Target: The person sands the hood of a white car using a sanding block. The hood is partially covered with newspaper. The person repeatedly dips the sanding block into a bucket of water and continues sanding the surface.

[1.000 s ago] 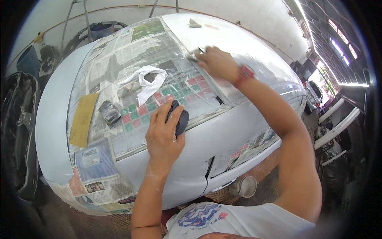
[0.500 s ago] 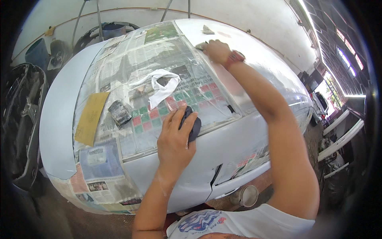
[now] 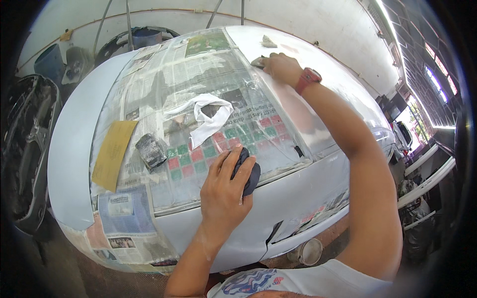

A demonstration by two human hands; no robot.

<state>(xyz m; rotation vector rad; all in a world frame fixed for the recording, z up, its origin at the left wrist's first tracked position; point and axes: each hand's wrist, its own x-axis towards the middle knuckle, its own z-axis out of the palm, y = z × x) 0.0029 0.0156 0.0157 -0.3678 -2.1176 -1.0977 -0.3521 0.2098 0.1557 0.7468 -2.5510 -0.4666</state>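
Note:
My left hand (image 3: 223, 191) rests on the masked window of a pale blue car body (image 3: 69, 164), its fingers wrapped over a dark pad (image 3: 248, 174). My right hand (image 3: 280, 67), with a red watch on the wrist, reaches far across to the primed panel and presses a small grey piece of sandpaper (image 3: 258, 62) flat against it. Newspaper (image 3: 198, 89) taped over the glass lies between the two hands.
On the newspaper lie a white cloth (image 3: 208, 116), a dark sanding block (image 3: 150, 150) and a yellow sandpaper sheet (image 3: 113, 153). Another scrap (image 3: 268, 41) sits beyond my right hand. A tin (image 3: 309, 251) stands on the floor below the car. A black car body (image 3: 25, 144) is at left.
My right hand has slid farther away along the panel with the sandpaper. My left hand has stayed on the dark pad.

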